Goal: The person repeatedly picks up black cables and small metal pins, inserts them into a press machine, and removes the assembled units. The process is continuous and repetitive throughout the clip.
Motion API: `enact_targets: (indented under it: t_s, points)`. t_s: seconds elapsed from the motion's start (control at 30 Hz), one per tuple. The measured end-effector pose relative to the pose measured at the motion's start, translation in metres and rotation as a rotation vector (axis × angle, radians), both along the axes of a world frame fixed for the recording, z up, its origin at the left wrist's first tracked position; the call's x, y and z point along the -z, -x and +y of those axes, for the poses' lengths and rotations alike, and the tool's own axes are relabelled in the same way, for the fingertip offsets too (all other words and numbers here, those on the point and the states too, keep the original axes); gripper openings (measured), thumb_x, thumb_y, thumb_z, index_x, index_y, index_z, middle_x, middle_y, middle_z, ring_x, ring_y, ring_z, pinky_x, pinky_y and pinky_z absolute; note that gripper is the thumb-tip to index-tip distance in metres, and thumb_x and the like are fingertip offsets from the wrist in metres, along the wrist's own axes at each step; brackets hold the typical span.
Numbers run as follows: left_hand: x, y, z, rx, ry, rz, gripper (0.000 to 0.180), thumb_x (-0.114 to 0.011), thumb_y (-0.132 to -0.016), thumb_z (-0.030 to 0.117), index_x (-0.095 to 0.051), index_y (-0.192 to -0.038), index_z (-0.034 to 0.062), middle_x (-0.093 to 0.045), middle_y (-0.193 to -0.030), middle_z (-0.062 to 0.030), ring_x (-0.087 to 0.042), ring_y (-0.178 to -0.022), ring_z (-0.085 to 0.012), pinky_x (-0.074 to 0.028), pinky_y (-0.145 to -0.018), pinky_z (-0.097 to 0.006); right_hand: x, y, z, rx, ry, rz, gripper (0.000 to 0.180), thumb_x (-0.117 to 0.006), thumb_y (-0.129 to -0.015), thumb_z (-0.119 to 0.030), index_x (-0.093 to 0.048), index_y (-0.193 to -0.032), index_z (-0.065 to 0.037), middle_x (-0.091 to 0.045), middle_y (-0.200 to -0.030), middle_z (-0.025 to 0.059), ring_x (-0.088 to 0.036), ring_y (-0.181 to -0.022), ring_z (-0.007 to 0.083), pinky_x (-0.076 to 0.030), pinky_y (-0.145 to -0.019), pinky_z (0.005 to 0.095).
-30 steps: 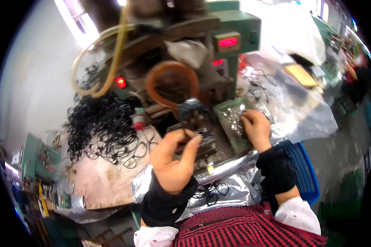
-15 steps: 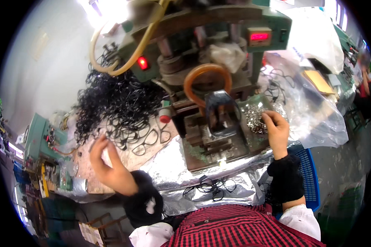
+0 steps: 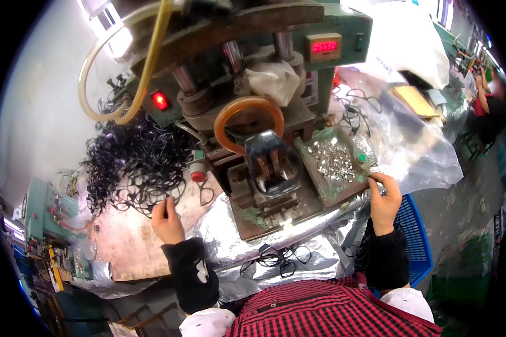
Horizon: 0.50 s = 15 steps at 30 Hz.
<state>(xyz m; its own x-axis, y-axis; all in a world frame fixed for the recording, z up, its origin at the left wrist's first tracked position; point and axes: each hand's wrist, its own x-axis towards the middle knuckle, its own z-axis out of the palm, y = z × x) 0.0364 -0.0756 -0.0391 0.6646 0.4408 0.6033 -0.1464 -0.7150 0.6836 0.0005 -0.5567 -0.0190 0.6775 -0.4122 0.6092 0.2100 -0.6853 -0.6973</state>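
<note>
My left hand [image 3: 167, 223] is at the front edge of a heap of black eyeglass frames [image 3: 132, 157], its fingers closed together on the rim of one frame [image 3: 164, 201]. My right hand [image 3: 385, 206] is beside the front right corner of a metal tray [image 3: 333, 194]. Its thumb and forefinger are pinched together, and whatever is between them is too small to make out. Small shiny metal pieces [image 3: 333, 159] lie in the tray. Between my hands stands a green press machine [image 3: 337, 22] with a dark fixture [image 3: 272, 163] on its base.
An orange ring handwheel [image 3: 249, 101] sits on the press, with a red button [image 3: 198, 173] to its left and a green button [image 3: 362, 158] by the tray. Silver foil [image 3: 219, 233] covers the front edge, with loose frames [image 3: 278, 258] on it. A blue basket [image 3: 413, 241] stands at right.
My left hand has moved right and its fingers have closed at the heap's edge. My right hand has drawn back from the metal pieces to the tray's corner. The view has shifted.
</note>
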Motion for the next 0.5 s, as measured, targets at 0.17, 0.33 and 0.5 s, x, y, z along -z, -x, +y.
enact_targets:
  t_s: [0.17, 0.33, 0.5]
  points:
    - [-0.072, 0.017, -0.069, 0.343, 0.522, 0.003, 0.018, -0.054, -0.099, 0.006, -0.063, -0.113, -0.0011, -0.062, -0.094, -0.0018, -0.058, -0.076, -0.0079, -0.049, -0.070, -0.021, -0.051, 0.006, 0.045, -0.344, -0.157, 0.081, 0.014, -0.067, -0.079, 0.003, -0.071, -0.092, 0.000, -0.069, -0.089, 0.0123, -0.066, -0.080, 0.0237, -0.050, -0.074, 0.0317]
    - [-0.066, -0.002, -0.094, 0.540, 0.618, -0.105, 0.016, -0.058, -0.095, -0.002, -0.058, -0.111, -0.0016, -0.063, -0.097, -0.0044, -0.061, -0.085, -0.0101, -0.051, -0.077, -0.024, -0.086, -0.050, 0.107, -0.625, -0.185, -0.072, 0.016, -0.068, -0.079, 0.001, -0.068, -0.095, 0.001, -0.070, -0.091, 0.0134, -0.067, -0.081, 0.0232, -0.051, -0.075, 0.0317]
    - [-0.040, 0.021, -0.097, 0.338, 0.695, -0.036, 0.008, -0.062, -0.094, 0.006, -0.056, -0.100, 0.0044, -0.066, -0.088, -0.0045, -0.064, -0.078, -0.0110, -0.054, -0.071, -0.025, -0.062, -0.050, 0.131, -0.789, -0.679, 0.130, 0.038, -0.070, -0.085, -0.002, -0.056, -0.120, 0.003, -0.068, -0.099, 0.0076, -0.064, -0.093, 0.0112, -0.050, -0.081, 0.0249]
